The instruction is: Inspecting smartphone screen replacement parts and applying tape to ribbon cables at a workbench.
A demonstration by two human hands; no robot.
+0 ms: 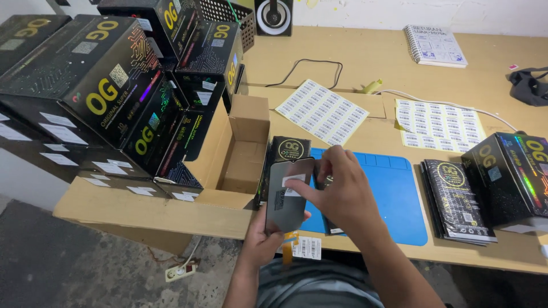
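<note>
My left hand (264,235) holds a dark grey phone screen panel (287,197) upright from below, an orange flex cable (290,244) dangling under it. My right hand (341,191) pinches a small white sticker (294,181) on the panel's upper face. Both hands hover over the left edge of a blue work mat (399,194). A flat black sleeve with a gold emblem (290,149) stands just behind the panel. A white barcode label (308,248) lies under the panel at the table's front edge.
An open cardboard box (242,154) sits left of my hands, with stacked black boxes (108,85) beyond it. Two barcode sticker sheets (322,111) (436,124), a stack of black sleeves (456,199), a black box (511,174), a notebook (435,45) and a speaker (274,16) occupy the wooden table (365,63).
</note>
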